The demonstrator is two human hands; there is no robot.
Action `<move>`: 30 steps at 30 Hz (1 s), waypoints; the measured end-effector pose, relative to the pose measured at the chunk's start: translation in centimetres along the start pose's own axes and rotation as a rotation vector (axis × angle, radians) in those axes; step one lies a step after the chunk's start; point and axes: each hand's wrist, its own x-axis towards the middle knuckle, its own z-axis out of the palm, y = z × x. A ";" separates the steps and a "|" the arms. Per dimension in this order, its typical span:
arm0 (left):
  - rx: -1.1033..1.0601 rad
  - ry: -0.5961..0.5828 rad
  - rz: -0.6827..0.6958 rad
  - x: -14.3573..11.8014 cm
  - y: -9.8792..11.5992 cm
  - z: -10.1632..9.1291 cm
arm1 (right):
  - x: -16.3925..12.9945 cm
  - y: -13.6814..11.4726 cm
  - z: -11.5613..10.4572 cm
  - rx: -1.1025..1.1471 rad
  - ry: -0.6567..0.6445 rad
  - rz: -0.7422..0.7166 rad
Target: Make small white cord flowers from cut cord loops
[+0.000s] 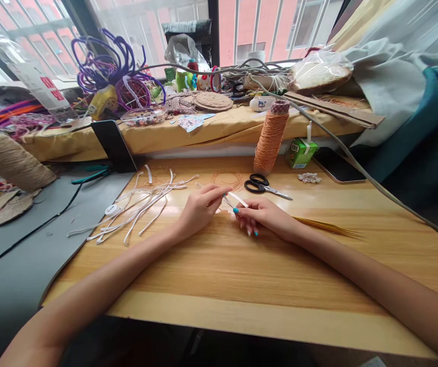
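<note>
- Nearest us, on the near side of the scissors [268, 188], our right hand [259, 211] is closed on a narrow white strip [239, 199], thumb against fingers.
- Our left hand [201, 204] lies nearer than the scissors and off to their left; its thumb and forefinger come together at the strip's far end.
- The strip is between both hands, just left of the scissors and nearer us. Its long axis slants from far left to near right, from the left fingertips into the right hand, much as the scissors slant; of our hands, the right is nearer them.
- Gold tweezers [320, 224] lie right of the scissors and nearer us, partly behind our right wrist.
- Well left of the scissors we see loose white cords [142, 204] and a round white disc [112, 209].
- To the right of the scissors sits a small white bundle [309, 178].
- Just beyond the scissors stands an orange thread spool [271, 140]; farther right are a green carton [301, 153] and a flat phone [339, 164].
- Farthest beyond the scissors, we have a crowded ledge [219, 133] under the windows.
</note>
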 end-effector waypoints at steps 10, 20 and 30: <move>-0.210 -0.225 0.080 0.2 -0.4 0.0 | -0.1 -0.4 -0.1 0.068 0.022 -0.037; -0.568 -0.267 -0.413 0.5 0.4 -0.5 | 0.0 -0.1 -0.3 0.083 0.013 -0.012; -0.187 0.007 -0.379 0.6 -0.4 0.0 | -0.1 -0.4 -0.7 0.148 -0.060 0.073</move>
